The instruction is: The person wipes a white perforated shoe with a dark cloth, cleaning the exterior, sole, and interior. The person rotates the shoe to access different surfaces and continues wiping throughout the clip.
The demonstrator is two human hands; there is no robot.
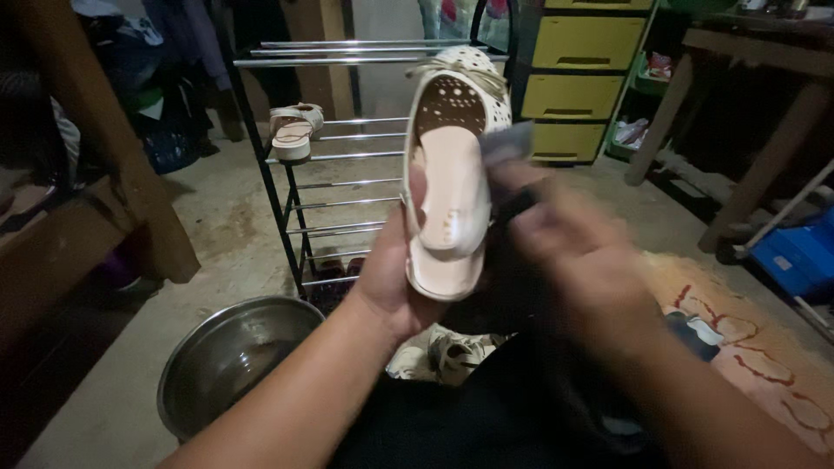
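Note:
My left hand [387, 278] grips a cream perforated slip-on shoe [452, 165] by its heel and holds it upright with the insole facing me. My right hand [578, 252] is blurred with motion at the shoe's right edge and is closed on a dark grey cloth [506, 148] that touches the shoe's side. A matching cream sandal [294, 130] sits on the metal shoe rack [334, 187] behind.
A steel basin [230, 360] stands on the concrete floor at lower left. More pale shoes [443, 356] lie near my lap. A yellow drawer unit [578, 78], a wooden table [756, 95], a blue box [799, 256] and a patterned mat [764, 347] are to the right.

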